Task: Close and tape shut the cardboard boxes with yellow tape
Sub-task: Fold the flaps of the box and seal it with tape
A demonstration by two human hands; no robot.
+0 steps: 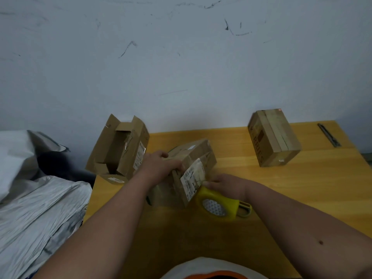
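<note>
Desk (281, 188): wooden, set against the wall, carrying all three boxes so you can work each in turn. Open box (118, 146): at the desk's left edge, flaps up, not yet closed. Taped box (273, 137): far right, well apart, apparently finished (pale tape runs over its top). Middle box (189, 170): tilted, flaps down, the one you are sealing. Your left hand (161, 166): fingers curled over its top edge, pressing it down, probably to steady it against the pull of the tape. Yellow tape dispenser (217, 206): touching the box's near face, beside the label. Your right hand (227, 185): resting on the dispenser's front, fingers against the box; whether it grips cannot be told.
</note>
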